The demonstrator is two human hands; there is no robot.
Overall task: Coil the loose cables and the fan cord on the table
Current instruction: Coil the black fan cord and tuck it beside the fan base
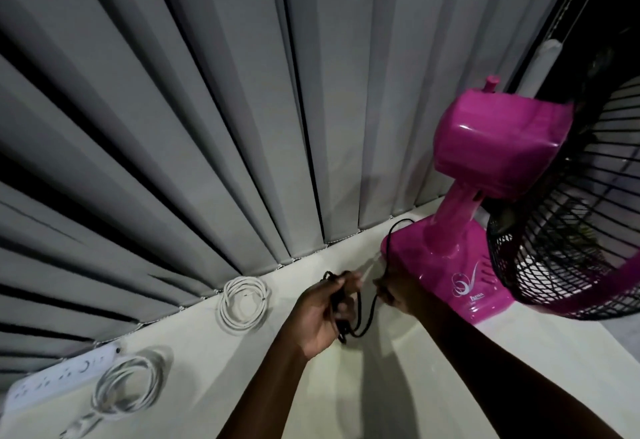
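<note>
Black cord runs between your two hands just below the middle of the frame. Your left hand is closed around a bunch of gathered loops of it, with the thumb pressed over the strands and a few loops poking out above and below the fist. Your right hand pinches the same cord narrowly between the fingertips, just beside the left hand. Between the hands the cord sags in one loose curve close to the table. From your right hand it rises in a single line, bends over and ends behind the base of the fan.

You have one fan, pink, standing at centre right on the pale table. Its black grille fills the right edge of the frame, and its base sits just beside your right hand.

Two white cables lie already coiled on the table. One coil rests left of your left hand, close to the foot of the blinds. The second coil lies at lower left, with its plug end trailing toward the bottom edge. One white power strip sits just beside that second coil, at the far lower left, along the blinds.

Grey vertical blinds cover the upper left and centre of the frame.
</note>
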